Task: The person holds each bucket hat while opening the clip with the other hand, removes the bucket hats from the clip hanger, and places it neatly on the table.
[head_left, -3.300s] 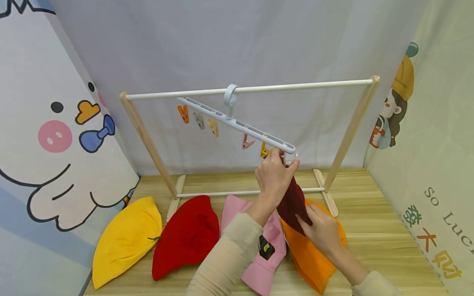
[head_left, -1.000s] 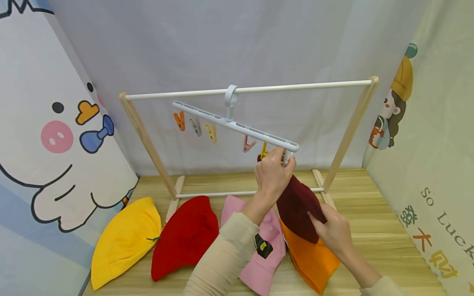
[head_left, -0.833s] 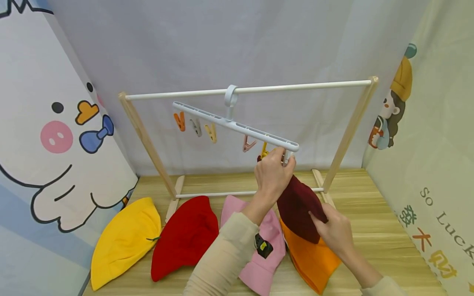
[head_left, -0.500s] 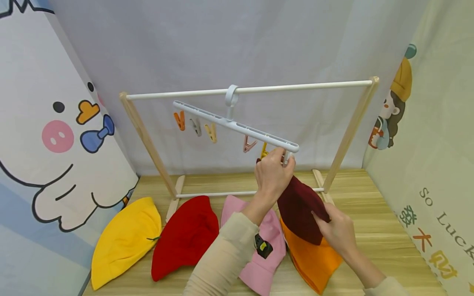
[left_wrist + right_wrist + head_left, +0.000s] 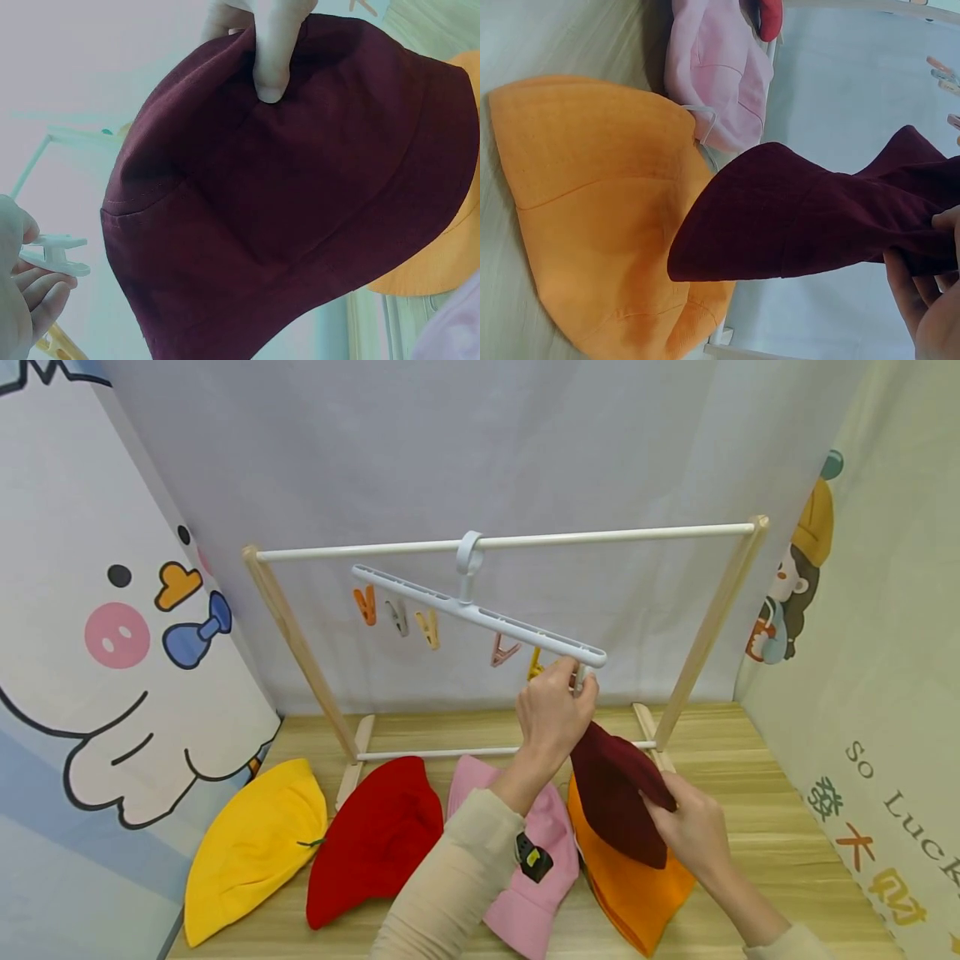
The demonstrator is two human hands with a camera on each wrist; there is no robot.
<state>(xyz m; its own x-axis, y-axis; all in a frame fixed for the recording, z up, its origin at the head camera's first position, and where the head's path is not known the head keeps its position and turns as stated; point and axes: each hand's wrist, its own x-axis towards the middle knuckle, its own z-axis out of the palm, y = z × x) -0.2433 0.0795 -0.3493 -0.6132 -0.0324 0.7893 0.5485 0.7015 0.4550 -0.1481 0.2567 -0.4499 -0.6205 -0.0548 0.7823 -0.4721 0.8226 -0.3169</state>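
Observation:
My left hand [image 5: 555,706] pinches a white clothespin [image 5: 54,255] that hangs under the near right end of a pale hanger [image 5: 517,628]. My right hand [image 5: 693,822] holds a maroon bucket hat [image 5: 618,797] by its crown, thumb on one side and fingers on the other. In the left wrist view the clothespin stands apart from the cloth, to the left of the hat. The hat's upper end lies behind my left hand in the head view. Below it, an orange hat [image 5: 637,893] lies on the table, partly covered from view.
A rack's white top rod [image 5: 600,537] carries the hanger. Other clothespins dangle from it: orange [image 5: 365,605], grey, cream, pink [image 5: 503,650] and yellow [image 5: 536,664]. Yellow [image 5: 255,852], red [image 5: 378,839] and pink [image 5: 551,835] hats lie along the wooden table [image 5: 787,860].
My right hand has drawn the maroon hat rightward and slightly down, away from the clothespin. My left hand stays almost in place on the clothespin. The hanger has turned slightly since the earliest frame.

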